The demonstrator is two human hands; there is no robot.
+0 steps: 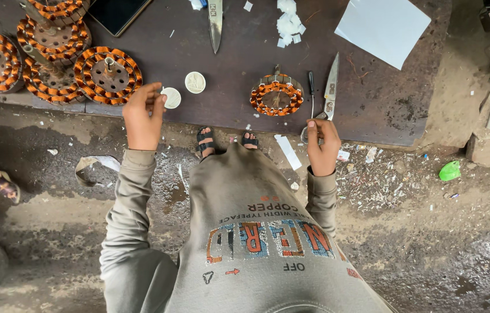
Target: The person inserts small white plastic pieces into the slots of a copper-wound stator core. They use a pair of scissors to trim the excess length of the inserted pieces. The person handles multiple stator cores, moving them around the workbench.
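The person stands at the edge of a dark table (384, 110) and looks down at both hands. The left hand (143, 116) has its grip closed on a small white round disc (171, 97) – the fingers pinch it just above the table edge. A second white disc (195, 82) lies just beside it on the table. The right hand (323, 145) has its grip closed around the handle of a pair of scissors (330, 90), whose blades point away from the person. Near the scissors sits a copper-wound stator (277, 95), with a small screwdriver (311, 87) between them. More wound stators (53, 58) are stacked at the left – well apart from the right hand.
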